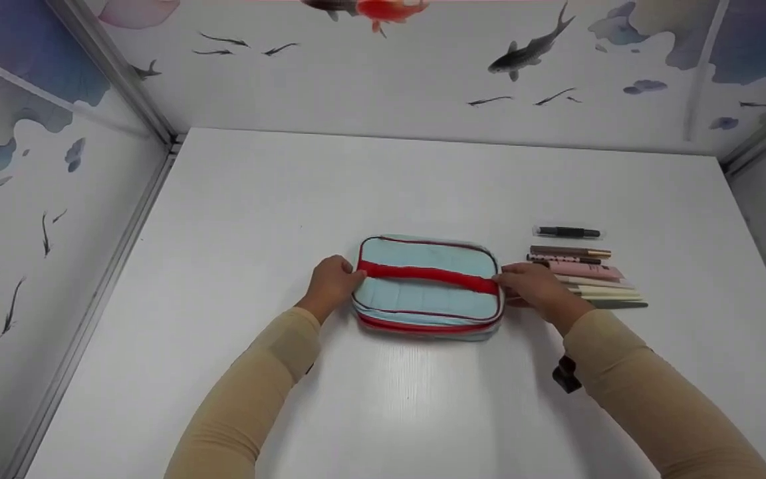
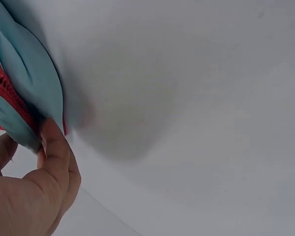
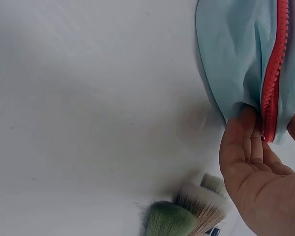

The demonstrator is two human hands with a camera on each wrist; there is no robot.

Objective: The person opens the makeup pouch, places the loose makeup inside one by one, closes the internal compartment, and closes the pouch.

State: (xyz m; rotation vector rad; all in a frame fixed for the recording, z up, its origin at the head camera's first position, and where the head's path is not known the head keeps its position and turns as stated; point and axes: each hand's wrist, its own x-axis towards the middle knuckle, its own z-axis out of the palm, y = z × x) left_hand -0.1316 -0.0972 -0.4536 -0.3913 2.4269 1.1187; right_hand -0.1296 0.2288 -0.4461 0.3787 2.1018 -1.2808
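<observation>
A light blue makeup bag [image 1: 429, 301] with a red strap [image 1: 426, 273] across its top and a red zipper [image 1: 423, 326] lies on the white table. My left hand [image 1: 333, 283] pinches its left end between thumb and fingers. At the other end, my right hand [image 1: 541, 291] grips the bag with the thumb on top. The left wrist view has the left hand [image 2: 37, 189] with its fingers on the fabric beside the zipper [image 2: 10, 88]. From the right wrist, the right hand [image 3: 258, 179] holds the cloth right at the zipper's end [image 3: 273, 93].
To the right of the bag lie several cosmetics: a black pen-like stick [image 1: 568, 232], a brown stick [image 1: 566, 252], a pink tube [image 1: 589, 269] and makeup brushes [image 1: 612, 293], partly behind the right hand. A green-bristled brush [image 3: 169, 220] shows near that hand. Printed walls [image 1: 423, 80] enclose the table's back and sides.
</observation>
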